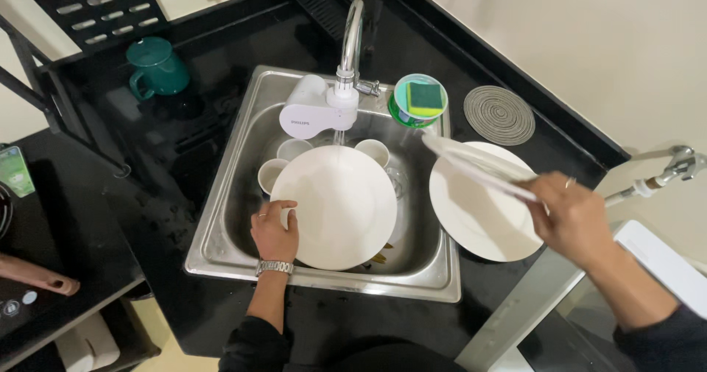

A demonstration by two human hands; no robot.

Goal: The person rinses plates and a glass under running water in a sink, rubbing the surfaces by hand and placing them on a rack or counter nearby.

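The left hand (pixel 274 232), wristwatch (pixel 275 267) on, has its fingers clamped on the rim of a white plate (pixel 335 206) tilted in the steel sink (pixel 221 225). The right hand (pixel 571 213) grips another plate (pixel 475 169), blurred, above a third plate (pixel 479 221) resting on the black counter (pixel 184 129).

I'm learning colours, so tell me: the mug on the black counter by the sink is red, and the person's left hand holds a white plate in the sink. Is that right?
Not quite. The head view shows the mug is dark green, not red. The rest is right: it stands on the black counter by the sink, and the left hand holds the white plate in the sink.
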